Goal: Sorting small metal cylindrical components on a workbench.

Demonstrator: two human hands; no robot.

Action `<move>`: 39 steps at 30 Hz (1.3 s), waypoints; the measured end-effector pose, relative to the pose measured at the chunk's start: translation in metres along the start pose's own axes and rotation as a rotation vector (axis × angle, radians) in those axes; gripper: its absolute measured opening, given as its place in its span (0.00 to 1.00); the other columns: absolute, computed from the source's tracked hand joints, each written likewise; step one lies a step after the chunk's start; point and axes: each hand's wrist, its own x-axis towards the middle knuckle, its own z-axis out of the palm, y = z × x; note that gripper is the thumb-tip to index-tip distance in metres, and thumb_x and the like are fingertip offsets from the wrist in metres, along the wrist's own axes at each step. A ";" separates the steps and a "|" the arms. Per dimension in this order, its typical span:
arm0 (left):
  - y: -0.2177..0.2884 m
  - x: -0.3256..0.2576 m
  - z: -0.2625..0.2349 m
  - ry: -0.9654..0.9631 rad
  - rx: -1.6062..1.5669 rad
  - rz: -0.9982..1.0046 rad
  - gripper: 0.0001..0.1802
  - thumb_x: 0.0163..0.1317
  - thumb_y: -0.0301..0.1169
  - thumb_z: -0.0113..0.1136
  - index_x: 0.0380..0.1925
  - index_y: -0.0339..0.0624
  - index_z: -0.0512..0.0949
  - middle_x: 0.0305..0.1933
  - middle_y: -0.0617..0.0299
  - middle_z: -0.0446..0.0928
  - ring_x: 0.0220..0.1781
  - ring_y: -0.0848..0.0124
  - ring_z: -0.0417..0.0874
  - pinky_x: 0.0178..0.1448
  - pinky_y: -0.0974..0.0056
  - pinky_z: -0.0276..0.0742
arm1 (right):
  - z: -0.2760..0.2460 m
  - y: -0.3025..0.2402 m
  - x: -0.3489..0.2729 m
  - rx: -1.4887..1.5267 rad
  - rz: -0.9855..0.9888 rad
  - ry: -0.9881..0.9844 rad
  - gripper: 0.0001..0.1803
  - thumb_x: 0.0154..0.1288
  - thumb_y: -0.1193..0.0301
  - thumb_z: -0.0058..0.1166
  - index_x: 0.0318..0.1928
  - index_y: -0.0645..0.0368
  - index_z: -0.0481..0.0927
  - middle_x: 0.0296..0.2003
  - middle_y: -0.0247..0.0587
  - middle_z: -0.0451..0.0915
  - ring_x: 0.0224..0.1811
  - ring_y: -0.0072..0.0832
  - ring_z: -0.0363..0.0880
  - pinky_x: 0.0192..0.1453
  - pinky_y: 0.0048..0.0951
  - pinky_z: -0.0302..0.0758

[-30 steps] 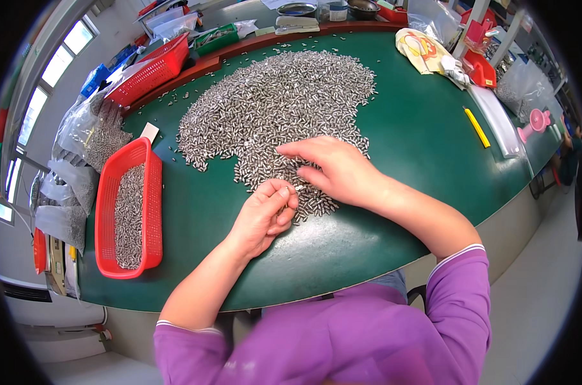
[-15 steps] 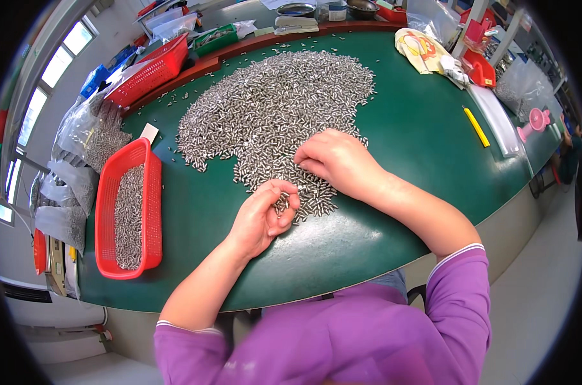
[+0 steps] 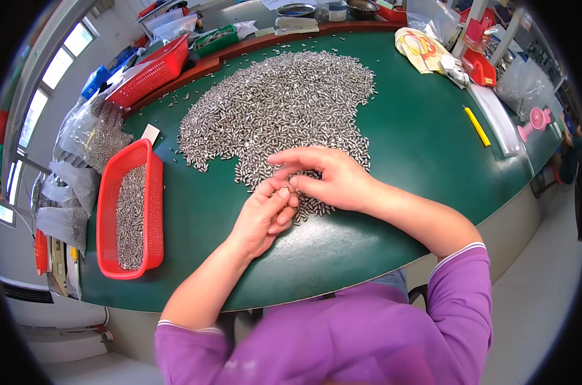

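A broad pile of small silvery metal pins (image 3: 271, 102) covers the middle of the green table (image 3: 393, 154). My left hand (image 3: 262, 215) is at the pile's near edge, fingers curled and the thumb pressed in. Between its fingertips a small metal piece seems to show, mostly hidden. My right hand (image 3: 336, 176) reaches in from the right over the near part of the pile. Its fingers stretch out above the left fingertips, and its thumb meets them. No held piece can be made out in the right hand.
Left of my hands stands a red perforated basket (image 3: 155, 218) with more pins inside. Plastic bags of pins (image 3: 63, 192) crowd the left edge. Another red basket (image 3: 156, 70) is at the back left. On the right lie a yellow cutter (image 3: 477, 126) and a pink fan-like object (image 3: 534, 122).
My right hand has moved left and slightly nearer to me, from over the pins to my left fingertips. The left fingers have drawn closer together.
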 end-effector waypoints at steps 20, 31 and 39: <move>0.005 -0.002 0.001 0.010 0.020 -0.036 0.10 0.71 0.32 0.40 0.42 0.38 0.68 0.35 0.56 0.73 0.23 0.75 0.66 0.20 0.76 0.57 | -0.013 0.018 0.009 -0.830 -0.294 0.153 0.06 0.58 0.68 0.56 0.30 0.57 0.78 0.33 0.39 0.78 0.39 0.39 0.76 0.44 0.40 0.74; 0.004 -0.002 0.001 -0.006 0.032 -0.028 0.08 0.70 0.31 0.44 0.42 0.40 0.68 0.36 0.58 0.73 0.23 0.77 0.67 0.21 0.76 0.57 | -0.013 0.012 0.008 -0.386 -0.222 0.132 0.08 0.61 0.69 0.57 0.41 0.55 0.81 0.36 0.41 0.80 0.42 0.36 0.79 0.45 0.33 0.76; 0.004 -0.002 0.004 -0.009 0.009 -0.030 0.07 0.67 0.27 0.46 0.43 0.41 0.68 0.37 0.59 0.73 0.23 0.78 0.67 0.21 0.76 0.58 | -0.004 0.010 0.005 -0.420 -0.323 0.116 0.07 0.61 0.73 0.57 0.40 0.59 0.80 0.36 0.39 0.80 0.39 0.32 0.79 0.43 0.31 0.76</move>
